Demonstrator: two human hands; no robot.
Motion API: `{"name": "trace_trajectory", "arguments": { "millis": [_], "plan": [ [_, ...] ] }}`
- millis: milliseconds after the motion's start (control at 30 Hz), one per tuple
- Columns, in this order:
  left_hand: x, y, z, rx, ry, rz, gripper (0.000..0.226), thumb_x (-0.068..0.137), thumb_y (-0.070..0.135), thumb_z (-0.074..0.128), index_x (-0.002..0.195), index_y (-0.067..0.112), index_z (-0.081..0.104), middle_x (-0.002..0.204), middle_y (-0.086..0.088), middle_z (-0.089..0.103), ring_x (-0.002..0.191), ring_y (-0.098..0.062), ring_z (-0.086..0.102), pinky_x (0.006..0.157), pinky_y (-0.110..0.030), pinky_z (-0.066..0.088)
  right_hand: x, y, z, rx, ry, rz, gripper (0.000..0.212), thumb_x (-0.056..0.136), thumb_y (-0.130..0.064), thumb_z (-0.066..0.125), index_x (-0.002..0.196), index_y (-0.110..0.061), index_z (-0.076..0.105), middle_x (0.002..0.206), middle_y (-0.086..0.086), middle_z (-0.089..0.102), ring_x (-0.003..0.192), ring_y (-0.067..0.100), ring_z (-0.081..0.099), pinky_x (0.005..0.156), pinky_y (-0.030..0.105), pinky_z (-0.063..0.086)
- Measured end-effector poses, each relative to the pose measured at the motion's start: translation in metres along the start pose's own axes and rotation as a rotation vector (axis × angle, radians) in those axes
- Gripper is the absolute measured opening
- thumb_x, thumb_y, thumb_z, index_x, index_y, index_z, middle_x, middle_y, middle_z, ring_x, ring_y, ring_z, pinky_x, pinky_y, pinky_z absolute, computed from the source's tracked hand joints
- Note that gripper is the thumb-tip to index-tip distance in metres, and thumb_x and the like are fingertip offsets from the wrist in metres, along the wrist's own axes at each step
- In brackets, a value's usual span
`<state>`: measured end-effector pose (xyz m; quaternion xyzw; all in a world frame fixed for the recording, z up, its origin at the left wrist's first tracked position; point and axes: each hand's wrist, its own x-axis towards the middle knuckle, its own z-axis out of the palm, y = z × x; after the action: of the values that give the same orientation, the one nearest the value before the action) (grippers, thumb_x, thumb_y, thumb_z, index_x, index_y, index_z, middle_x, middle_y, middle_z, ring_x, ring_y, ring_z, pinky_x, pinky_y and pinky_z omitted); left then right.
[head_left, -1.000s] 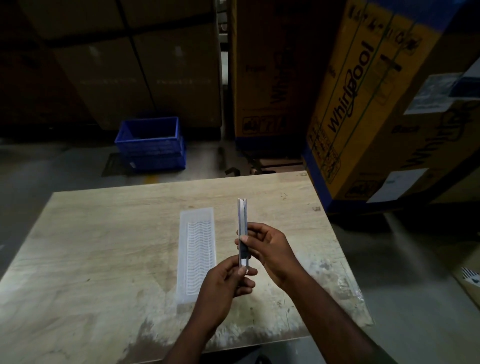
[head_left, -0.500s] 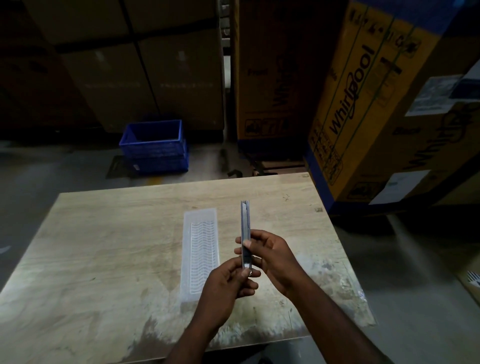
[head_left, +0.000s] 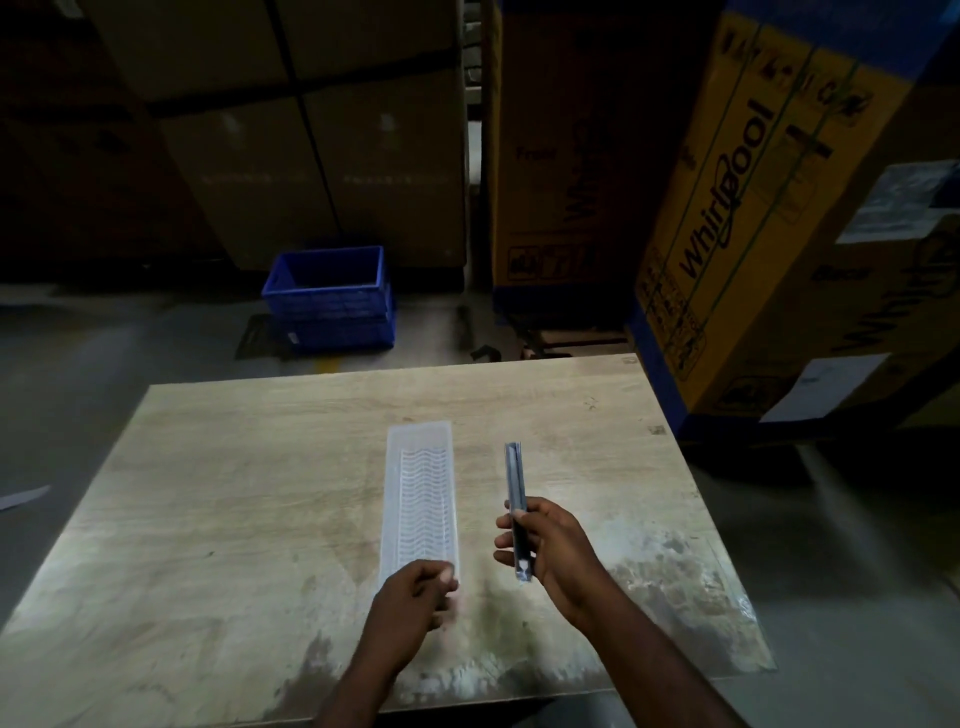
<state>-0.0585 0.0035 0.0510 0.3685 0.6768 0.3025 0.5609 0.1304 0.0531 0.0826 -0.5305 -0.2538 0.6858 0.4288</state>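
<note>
Right hand (head_left: 545, 540) grips metal strip (head_left: 513, 478) low | left hand (head_left: 415, 592) curled at tray (head_left: 421, 467) end, hold unclear

R grip (head_left: 540, 545) holds metal strip (head_left: 513, 473) | L grip (head_left: 415, 592) at clear tray (head_left: 421, 493) near end

Reading "Whirlpool" in dark letters slanting up the yellow carton (head_left: 769, 234) at right, with rows of handling pictograms (head_left: 670, 312) along its top and bottom edges, too small to make out. Showing "Frost" and a dim part of "Whirl" on the brown carton (head_left: 561, 104) beside it. Repeating a cut-off "Whirl" on the yellow carton's shaded side. Defying reading on the white paper labels (head_left: 904, 202).
</note>
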Motion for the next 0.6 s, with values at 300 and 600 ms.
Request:
{"name": "trace_trajectory", "arguments": {
  "millis": [300, 600],
  "plan": [
    [0.052, -0.052, -0.035, 0.235, 0.487, 0.014, 0.038, 0.086, 0.028, 0.069, 0.117, 0.007, 0.062, 0.117, -0.017, 0.064, 0.107, -0.03, 0.062, 0.088, -0.038, 0.048, 0.035, 0.041, 0.015, -0.179, 0.07, 0.059, 0.014, 0.096, -0.006, 0.052, 0.098, 0.005, 0.061, 0.084, 0.017, 0.064, 0.066, 0.023, 0.063, 0.066, 0.036, 0.059],
    [0.067, -0.047, -0.03, 0.273, 0.4, -0.065, 0.047, 0.08, 0.034, 0.074, 0.114, 0.003, 0.065, 0.112, -0.015, 0.071, 0.102, -0.026, 0.067, 0.079, -0.026, 0.044, 0.081, 0.084, 0.039, -0.357, 0.164, 0.125, 0.025, 0.087, -0.011, 0.068, 0.108, -0.001, 0.06, 0.088, 0.012, 0.067, 0.071, 0.02, 0.064, 0.063, 0.031, 0.057]
  ]
}}
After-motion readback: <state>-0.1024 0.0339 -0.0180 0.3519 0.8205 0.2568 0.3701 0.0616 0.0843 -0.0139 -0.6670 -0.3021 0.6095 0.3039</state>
